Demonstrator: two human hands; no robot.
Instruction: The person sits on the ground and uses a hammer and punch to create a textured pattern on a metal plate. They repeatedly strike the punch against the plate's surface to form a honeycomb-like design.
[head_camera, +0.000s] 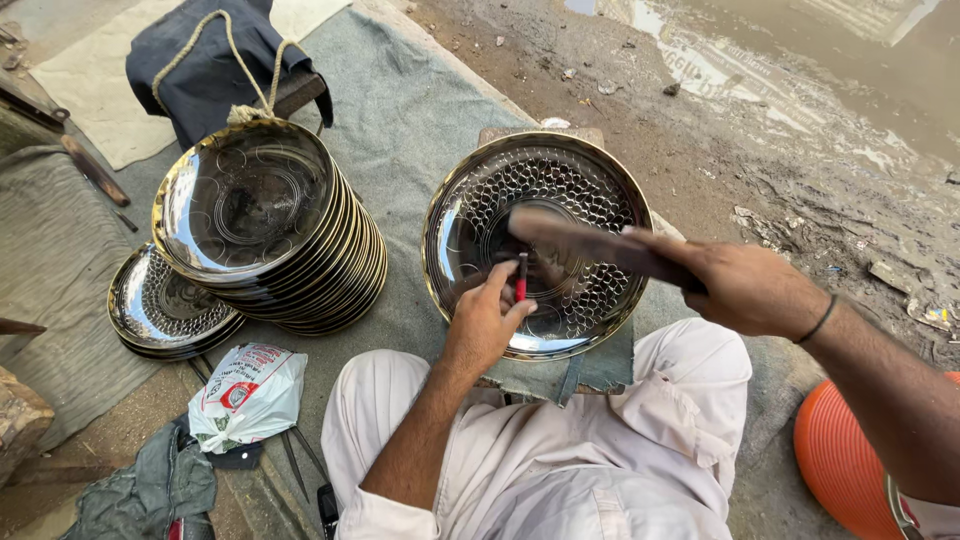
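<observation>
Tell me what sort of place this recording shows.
Most likely an open-air, ground-level metalworking spot. A stack of shiny metal plates leans on a cloth mat, another plate is being worked on, and bare muddy ground with a puddle lies just beyond.

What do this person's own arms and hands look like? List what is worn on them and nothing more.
Both forearms are bare, with no gloves and no sleeves reaching them. The right hand has a thin dark band around its wrist. The left hand shows no band, ring or watch. Nothing more is worn on either arm as far as the head view shows.
</observation>
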